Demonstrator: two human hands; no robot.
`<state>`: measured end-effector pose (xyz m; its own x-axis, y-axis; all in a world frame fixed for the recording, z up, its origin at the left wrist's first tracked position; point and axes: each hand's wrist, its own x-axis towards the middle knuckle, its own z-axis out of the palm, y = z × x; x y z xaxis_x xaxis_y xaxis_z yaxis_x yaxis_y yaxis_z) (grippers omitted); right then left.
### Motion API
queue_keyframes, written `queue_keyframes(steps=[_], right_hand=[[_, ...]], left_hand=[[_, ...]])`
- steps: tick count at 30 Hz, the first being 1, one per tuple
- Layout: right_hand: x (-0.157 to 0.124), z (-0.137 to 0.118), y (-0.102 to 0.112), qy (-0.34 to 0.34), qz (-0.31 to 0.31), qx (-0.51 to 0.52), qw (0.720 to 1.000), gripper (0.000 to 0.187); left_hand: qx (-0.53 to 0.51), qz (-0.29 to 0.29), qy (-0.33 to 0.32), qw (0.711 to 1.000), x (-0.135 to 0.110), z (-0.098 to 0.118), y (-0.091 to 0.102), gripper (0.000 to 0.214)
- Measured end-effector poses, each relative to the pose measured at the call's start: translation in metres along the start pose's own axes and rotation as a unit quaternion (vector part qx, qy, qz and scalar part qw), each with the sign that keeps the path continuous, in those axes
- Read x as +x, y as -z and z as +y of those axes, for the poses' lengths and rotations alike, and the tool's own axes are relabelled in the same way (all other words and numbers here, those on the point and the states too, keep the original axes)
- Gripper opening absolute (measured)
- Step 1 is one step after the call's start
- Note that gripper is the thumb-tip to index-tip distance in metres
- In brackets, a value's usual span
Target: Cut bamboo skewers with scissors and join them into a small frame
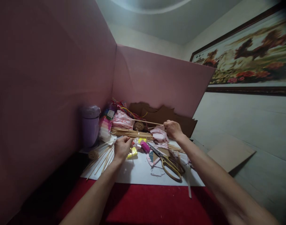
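Right hand (172,129): fingertips pinch a thin stick (147,121) near one end, remainder toward nine o'clock, presumably leaving its length free. Left hand (122,148): fingers curled, whether pinching anything cannot tell (dim there). Scissors (162,157) at right hand's six o'clock, handles wearer-side, probably for easy pickup.

**No readable text**

White label (110,114) on a pack (111,107) beyond the left fingers (128,142), way too tiny to read. Same for the little marks (199,57) on the framed picture (246,59), up-right of the right fingers (165,123).
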<state>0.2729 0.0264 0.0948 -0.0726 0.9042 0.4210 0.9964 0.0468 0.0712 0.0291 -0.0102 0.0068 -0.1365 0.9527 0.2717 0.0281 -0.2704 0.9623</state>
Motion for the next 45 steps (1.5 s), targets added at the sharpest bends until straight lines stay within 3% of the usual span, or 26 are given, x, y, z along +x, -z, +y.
queue_keyframes(steps=[3,6,8,10,11,13,17,20,22,26,29,30,32,34,35,37,41,43,45], right_hand=[[-0.025,-0.007,-0.004,-0.012,-0.04,0.078,0.996,0.022],[-0.053,-0.03,-0.018,0.002,-0.108,0.199,0.974,0.022],[-0.07,-0.049,-0.03,-0.022,-0.2,0.468,0.861,0.021],[-0.084,-0.068,-0.039,-0.031,-0.262,0.626,0.734,0.024],[-0.09,-0.076,-0.042,-0.032,-0.278,0.666,0.692,0.026],[-0.098,-0.09,-0.047,-0.035,-0.29,0.702,0.649,0.029],[-0.107,-0.107,-0.052,-0.043,-0.295,0.717,0.63,0.029],[-0.109,-0.107,-0.057,-0.055,-0.292,0.71,0.638,0.034],[-0.11,-0.103,-0.061,-0.078,-0.238,0.713,0.655,0.037],[-0.109,-0.093,-0.067,-0.097,-0.077,0.687,0.716,0.04],[-0.108,-0.087,-0.066,-0.106,-0.045,0.639,0.76,0.039],[-0.108,-0.084,-0.064,-0.112,-0.035,0.61,0.784,0.036],[-0.106,-0.074,-0.058,-0.129,0.013,0.497,0.858,0.027],[-0.102,-0.057,-0.05,-0.155,0.089,0.323,0.929,0.021],[-0.101,-0.046,-0.048,-0.178,0.122,0.235,0.948,0.02],[-0.097,-0.02,-0.045,-0.228,0.142,0.109,0.957,0.021],[-0.095,0.023,-0.054,-0.316,0.025,0.035,0.948,0.025],[-0.096,0.029,-0.061,-0.32,0.012,0.029,0.947,0.025],[-0.096,0.023,-0.065,-0.306,0.038,0.028,0.951,0.025]], left_hand=[[-0.072,-0.021,0.005,0.997,0.001,0.002,0.0,0.028],[-0.126,-0.053,0.014,0.99,0.001,0.004,0.0,0.03],[-0.143,-0.073,0.018,0.987,0.001,0.005,0.0,0.032],[-0.162,-0.098,0.014,0.982,0.001,0.005,0.001,0.034],[-0.176,-0.113,0.012,0.978,0.001,0.005,0.001,0.034],[-0.211,-0.141,0.009,0.967,0.002,0.005,0.002,0.033],[-0.252,-0.151,0.01,0.956,0.004,0.005,0.004,0.033],[-0.238,-0.143,-0.001,0.961,0.004,0.005,0.004,0.036],[-0.22,-0.138,-0.007,0.966,0.004,0.006,0.003,0.036],[-0.18,-0.119,-0.041,0.975,0.001,0.011,0.001,0.033],[-0.163,-0.094,-0.09,0.978,-0.003,0.017,0.001,0.029],[-0.156,-0.084,-0.111,0.978,-0.004,0.019,0.001,0.027],[-0.141,-0.07,-0.152,0.976,-0.005,0.022,0.001,0.024],[-0.125,-0.07,-0.176,0.974,-0.007,0.022,0.001,0.02],[-0.116,-0.079,-0.179,0.974,-0.007,0.02,0.0,0.019],[-0.096,-0.106,-0.17,0.975,-0.007,0.016,-0.002,0.017],[-0.032,-0.164,-0.14,0.976,-0.007,0.005,-0.006,0.013],[0.003,-0.186,-0.13,0.974,-0.007,0.002,-0.008,0.011],[0.02,-0.205,-0.118,0.971,-0.008,0.001,-0.009,0.01]])
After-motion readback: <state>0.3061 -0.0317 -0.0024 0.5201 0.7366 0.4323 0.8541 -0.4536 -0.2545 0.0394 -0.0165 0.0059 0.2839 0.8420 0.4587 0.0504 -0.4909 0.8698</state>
